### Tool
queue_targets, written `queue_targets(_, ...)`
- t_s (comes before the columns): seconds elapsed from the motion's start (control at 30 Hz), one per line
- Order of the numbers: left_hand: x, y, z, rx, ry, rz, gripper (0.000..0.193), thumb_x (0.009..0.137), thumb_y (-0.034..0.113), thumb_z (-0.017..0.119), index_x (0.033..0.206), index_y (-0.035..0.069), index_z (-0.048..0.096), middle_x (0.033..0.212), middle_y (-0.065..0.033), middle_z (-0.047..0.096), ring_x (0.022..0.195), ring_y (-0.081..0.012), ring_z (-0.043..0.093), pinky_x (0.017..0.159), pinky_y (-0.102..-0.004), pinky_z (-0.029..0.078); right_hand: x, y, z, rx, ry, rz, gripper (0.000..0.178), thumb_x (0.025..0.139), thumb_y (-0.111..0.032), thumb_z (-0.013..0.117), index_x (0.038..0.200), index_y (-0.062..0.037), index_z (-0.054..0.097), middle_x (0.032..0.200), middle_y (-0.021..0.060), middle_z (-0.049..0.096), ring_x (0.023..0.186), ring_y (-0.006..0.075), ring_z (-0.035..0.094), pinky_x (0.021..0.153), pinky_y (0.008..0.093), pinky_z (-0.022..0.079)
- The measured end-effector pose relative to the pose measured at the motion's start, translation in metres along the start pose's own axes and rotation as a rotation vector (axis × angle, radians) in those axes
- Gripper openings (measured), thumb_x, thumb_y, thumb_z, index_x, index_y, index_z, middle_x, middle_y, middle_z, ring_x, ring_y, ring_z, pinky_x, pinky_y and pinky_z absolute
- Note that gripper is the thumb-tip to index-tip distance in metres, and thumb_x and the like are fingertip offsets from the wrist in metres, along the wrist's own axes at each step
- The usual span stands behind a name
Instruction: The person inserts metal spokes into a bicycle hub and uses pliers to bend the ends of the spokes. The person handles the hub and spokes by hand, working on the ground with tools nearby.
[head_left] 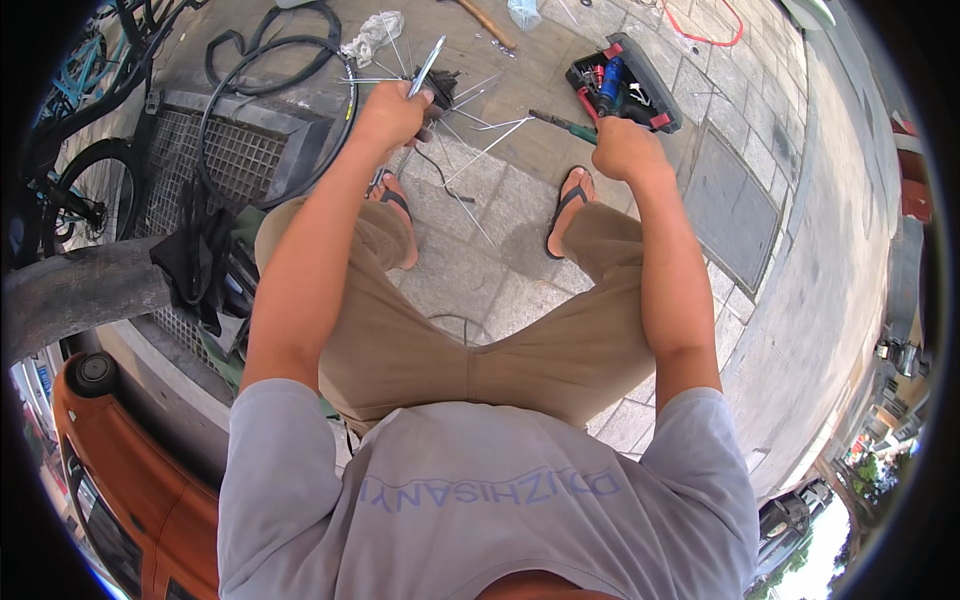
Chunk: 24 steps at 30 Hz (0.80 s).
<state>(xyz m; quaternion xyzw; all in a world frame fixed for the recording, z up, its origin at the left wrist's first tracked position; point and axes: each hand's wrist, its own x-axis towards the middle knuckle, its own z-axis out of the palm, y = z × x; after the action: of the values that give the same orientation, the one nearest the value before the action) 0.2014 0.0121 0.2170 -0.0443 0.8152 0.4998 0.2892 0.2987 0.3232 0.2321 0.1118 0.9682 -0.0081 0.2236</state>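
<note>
My left hand [392, 115] is closed around a bicycle wheel hub, dark and bare of a rim. Loose silver spokes [490, 148] stick out from the hub [444, 92] in several directions. A shiny flat metal piece [428, 66] rises above that hand; whether it belongs to the hub I cannot tell. My right hand [628, 150] grips a pair of pliers [567, 125] with green handles. Their dark jaws point left and lie at the end of one spoke; whether they pinch it is too small to tell.
Beyond my right hand lies an open black toolbox [665, 108] with a blue tool [611, 78] inside. A wooden handle [487, 22], a red loop [722, 43], crumpled plastic [375, 36] and a black tyre [207, 150] lie around. Bicycles [95, 195] stand left; an orange car [150, 490] is lower left.
</note>
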Motion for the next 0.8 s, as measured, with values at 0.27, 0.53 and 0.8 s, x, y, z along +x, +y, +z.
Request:
queue_targets(0.27,-0.011,0.017,0.001,-0.367,-0.381,-0.052,0.033,0.108,0.027,0.055,0.122,-0.003,0.058,0.117,-0.0183,0.072,0.059,-0.0083,0.047,0.045,-0.0202,0.035,-0.001,0.009,0.02,-0.108,-0.252,0.082,0.03,0.084,-0.011,0.064,0.109,0.0012,0.076,0.119,0.0238,0.073,0.111,0.0376,0.072,0.095,0.0473,0.056)
queue_targets(0.53,-0.007,0.01,-0.002,-0.472,-0.39,-0.049,0.023,0.109,0.022,0.053,0.112,0.0,0.05,0.115,-0.0198,0.07,0.06,-0.0102,0.051,0.042,-0.0203,0.037,0.0,0.0,0.009,-0.116,-0.268,0.073,0.03,0.085,-0.013,0.065,0.109,0.0005,0.077,0.117,0.0236,0.074,0.112,0.0365,0.072,0.094,0.046,0.055)
queue_targets(0.8,-0.004,0.007,0.003,-0.466,-0.404,-0.055,0.018,0.107,0.019,0.056,0.104,0.002,0.056,0.11,-0.0147,0.069,0.065,-0.0115,0.052,0.049,-0.024,0.042,0.006,0.009,0.02,-0.083,-0.13,0.154,0.031,0.083,-0.013,0.065,0.11,-0.0061,0.078,0.116,0.0184,0.075,0.112,0.034,0.072,0.094,0.0431,0.056)
